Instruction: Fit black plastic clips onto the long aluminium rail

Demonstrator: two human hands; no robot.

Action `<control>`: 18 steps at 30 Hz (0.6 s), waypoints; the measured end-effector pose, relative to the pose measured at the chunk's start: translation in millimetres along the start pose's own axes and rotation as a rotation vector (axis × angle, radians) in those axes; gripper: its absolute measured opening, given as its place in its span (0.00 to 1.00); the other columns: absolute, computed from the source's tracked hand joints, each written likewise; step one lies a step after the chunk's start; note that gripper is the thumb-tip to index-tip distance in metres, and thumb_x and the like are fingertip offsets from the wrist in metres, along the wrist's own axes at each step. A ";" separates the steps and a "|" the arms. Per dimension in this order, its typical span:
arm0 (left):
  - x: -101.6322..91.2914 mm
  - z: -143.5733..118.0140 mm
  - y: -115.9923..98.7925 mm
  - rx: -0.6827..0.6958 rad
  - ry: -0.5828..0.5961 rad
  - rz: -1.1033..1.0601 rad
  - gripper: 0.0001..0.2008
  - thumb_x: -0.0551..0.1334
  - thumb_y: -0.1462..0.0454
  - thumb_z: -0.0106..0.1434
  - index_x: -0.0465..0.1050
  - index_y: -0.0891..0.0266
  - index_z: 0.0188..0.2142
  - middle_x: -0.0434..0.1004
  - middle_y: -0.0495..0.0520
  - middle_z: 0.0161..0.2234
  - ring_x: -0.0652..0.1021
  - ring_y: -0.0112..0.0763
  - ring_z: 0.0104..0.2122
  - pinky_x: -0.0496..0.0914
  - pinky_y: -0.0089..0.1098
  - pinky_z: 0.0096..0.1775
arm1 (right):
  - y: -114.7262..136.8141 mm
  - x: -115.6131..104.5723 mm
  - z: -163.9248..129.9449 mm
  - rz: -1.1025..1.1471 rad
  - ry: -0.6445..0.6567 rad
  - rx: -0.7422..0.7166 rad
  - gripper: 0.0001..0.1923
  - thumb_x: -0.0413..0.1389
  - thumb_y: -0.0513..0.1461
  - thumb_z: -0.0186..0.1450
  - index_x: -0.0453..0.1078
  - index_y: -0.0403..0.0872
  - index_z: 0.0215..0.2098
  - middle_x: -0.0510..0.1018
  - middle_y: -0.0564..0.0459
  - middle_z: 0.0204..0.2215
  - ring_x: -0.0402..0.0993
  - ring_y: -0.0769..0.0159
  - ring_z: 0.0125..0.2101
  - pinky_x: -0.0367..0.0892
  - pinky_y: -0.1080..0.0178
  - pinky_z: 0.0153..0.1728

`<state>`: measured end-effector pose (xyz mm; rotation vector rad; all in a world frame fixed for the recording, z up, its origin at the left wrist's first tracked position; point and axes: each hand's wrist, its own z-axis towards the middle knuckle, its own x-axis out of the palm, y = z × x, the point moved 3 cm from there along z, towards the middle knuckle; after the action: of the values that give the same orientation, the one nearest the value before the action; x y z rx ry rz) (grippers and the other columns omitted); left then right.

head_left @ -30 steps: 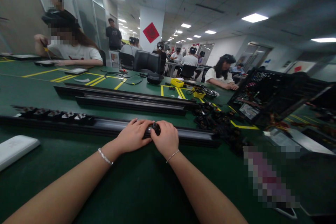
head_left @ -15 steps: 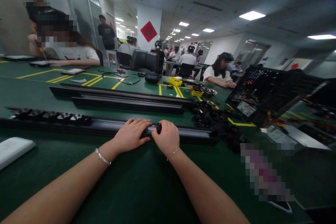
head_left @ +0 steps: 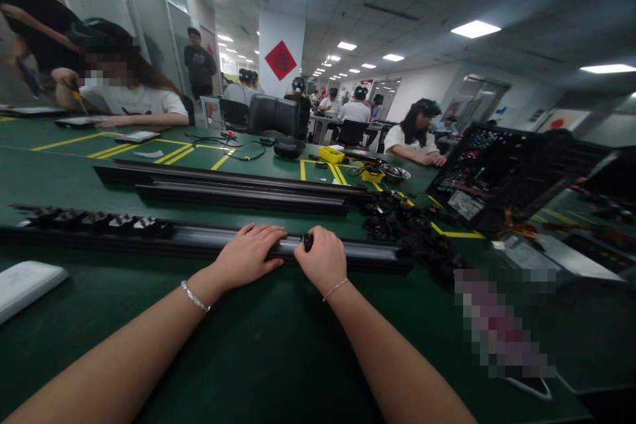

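A long black rail [head_left: 370, 252] with a shiny inner channel lies across the green table in front of me. My left hand [head_left: 251, 253] rests over its middle, fingers across the top and thumb at the near side, gripping it. Just to the right, my right hand [head_left: 324, 262] pinches a small black part [head_left: 308, 242] at the channel; my fingers hide most of it. Toward the rail's left end sit several black blocks [head_left: 122, 224] with shiny metal pieces on top. A heap of small black parts [head_left: 397, 215] lies beyond the rail's right end.
Two more black rails [head_left: 243, 197] lie behind. A white box-like object [head_left: 30, 285] is at left. To the right stand an open computer case [head_left: 467, 179] and a blurred-out flat object [head_left: 501, 324]. Yellow trays [head_left: 332, 154] and cables lie farther back; people sit around.
My right hand has shifted slightly right along the rail with the small black part. My left hand has stayed put. A standing person at far left has moved left.
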<state>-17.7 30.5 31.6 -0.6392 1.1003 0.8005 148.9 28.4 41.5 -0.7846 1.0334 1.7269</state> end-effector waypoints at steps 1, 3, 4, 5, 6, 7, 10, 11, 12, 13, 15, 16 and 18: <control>-0.3 0.0 -0.2 0.001 -0.001 0.000 0.25 0.56 0.51 0.58 0.58 0.53 0.54 0.66 0.52 0.55 0.66 0.38 0.54 0.55 0.43 0.55 | -1.9 -0.9 0.1 -0.002 0.001 0.008 0.07 0.52 0.41 0.57 0.64 0.47 0.33 0.73 0.51 0.32 0.67 0.62 0.37 0.57 0.62 0.39; -0.7 0.0 -0.4 0.000 -0.003 0.001 0.25 0.57 0.51 0.58 0.58 0.53 0.54 0.67 0.52 0.54 0.66 0.38 0.54 0.55 0.43 0.55 | -4.4 -2.2 0.4 -0.006 0.004 0.015 0.07 0.51 0.41 0.56 0.64 0.47 0.33 0.73 0.51 0.32 0.67 0.62 0.37 0.57 0.62 0.39; -0.7 0.0 -0.4 -0.002 -0.004 0.002 0.25 0.57 0.51 0.58 0.58 0.53 0.54 0.67 0.52 0.54 0.66 0.38 0.54 0.55 0.43 0.55 | -5.1 -2.6 0.5 -0.009 0.006 0.017 0.07 0.51 0.41 0.56 0.64 0.47 0.33 0.74 0.51 0.32 0.67 0.62 0.37 0.57 0.62 0.39; -0.7 0.0 -0.4 -0.003 -0.005 0.003 0.25 0.57 0.51 0.58 0.58 0.53 0.54 0.67 0.52 0.54 0.66 0.38 0.54 0.55 0.43 0.54 | -5.4 -2.8 0.6 -0.012 0.008 0.018 0.07 0.51 0.41 0.56 0.63 0.47 0.33 0.74 0.51 0.32 0.67 0.62 0.37 0.57 0.62 0.39; -0.7 0.0 -0.4 -0.005 -0.004 0.003 0.25 0.57 0.51 0.58 0.59 0.53 0.54 0.67 0.52 0.54 0.66 0.38 0.54 0.55 0.44 0.54 | -5.4 -2.8 0.9 -0.015 0.013 0.017 0.07 0.51 0.41 0.57 0.63 0.47 0.33 0.74 0.51 0.32 0.67 0.62 0.37 0.57 0.62 0.39; -0.6 0.0 -0.3 -0.006 -0.002 0.004 0.25 0.57 0.51 0.58 0.59 0.53 0.54 0.67 0.52 0.54 0.66 0.38 0.54 0.55 0.44 0.54 | -5.3 -2.9 1.1 -0.018 0.019 0.017 0.07 0.51 0.41 0.57 0.63 0.47 0.33 0.74 0.51 0.32 0.67 0.62 0.37 0.57 0.62 0.39; 0.0 0.2 0.3 -0.007 0.008 0.006 0.25 0.56 0.51 0.58 0.59 0.53 0.54 0.66 0.53 0.55 0.66 0.39 0.54 0.55 0.44 0.55 | -5.2 -3.8 2.3 -0.026 0.043 0.024 0.08 0.50 0.42 0.57 0.63 0.47 0.34 0.74 0.51 0.32 0.67 0.62 0.37 0.57 0.62 0.39; 0.3 0.2 0.6 -0.006 0.011 0.006 0.25 0.56 0.51 0.58 0.58 0.53 0.54 0.66 0.53 0.55 0.66 0.39 0.54 0.55 0.44 0.55 | -5.4 -4.6 2.7 -0.030 0.052 0.029 0.08 0.50 0.42 0.57 0.63 0.47 0.34 0.74 0.51 0.33 0.67 0.62 0.38 0.57 0.62 0.39; 0.6 0.2 0.9 -0.005 0.013 0.005 0.26 0.56 0.51 0.58 0.58 0.53 0.54 0.66 0.53 0.55 0.66 0.39 0.54 0.55 0.44 0.55 | -5.8 -5.8 3.0 -0.035 0.062 0.035 0.08 0.50 0.42 0.57 0.64 0.47 0.34 0.74 0.51 0.33 0.67 0.62 0.38 0.57 0.62 0.39; 0.8 0.2 1.2 -0.003 0.014 0.004 0.26 0.57 0.51 0.58 0.58 0.53 0.54 0.66 0.53 0.55 0.66 0.39 0.54 0.55 0.44 0.55 | -6.3 -7.1 3.3 -0.040 0.071 0.039 0.08 0.50 0.42 0.57 0.64 0.47 0.34 0.74 0.50 0.33 0.68 0.62 0.37 0.57 0.62 0.39; 1.2 0.1 1.8 -0.001 0.010 0.003 0.26 0.57 0.51 0.58 0.58 0.53 0.55 0.66 0.53 0.55 0.66 0.39 0.54 0.55 0.44 0.55 | -7.5 -10.0 3.8 -0.051 0.094 0.043 0.08 0.49 0.42 0.58 0.64 0.47 0.34 0.74 0.50 0.33 0.68 0.61 0.37 0.57 0.62 0.38; 1.3 0.1 1.9 0.000 0.008 0.002 0.26 0.57 0.51 0.58 0.58 0.53 0.55 0.66 0.53 0.55 0.66 0.38 0.54 0.55 0.44 0.55 | -8.1 -11.5 3.9 -0.057 0.104 0.045 0.08 0.49 0.42 0.58 0.64 0.47 0.34 0.74 0.50 0.33 0.68 0.61 0.37 0.57 0.62 0.38; 1.3 0.0 2.0 0.002 0.003 0.001 0.26 0.57 0.52 0.58 0.58 0.53 0.55 0.66 0.53 0.55 0.66 0.38 0.54 0.55 0.44 0.55 | -9.8 -14.2 4.0 -0.070 0.122 0.053 0.09 0.49 0.43 0.58 0.64 0.47 0.34 0.74 0.50 0.33 0.68 0.61 0.37 0.57 0.62 0.38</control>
<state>-19.0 31.9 30.3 -0.6381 1.1044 0.7991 162.9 28.4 52.5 -0.8912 1.1159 1.6020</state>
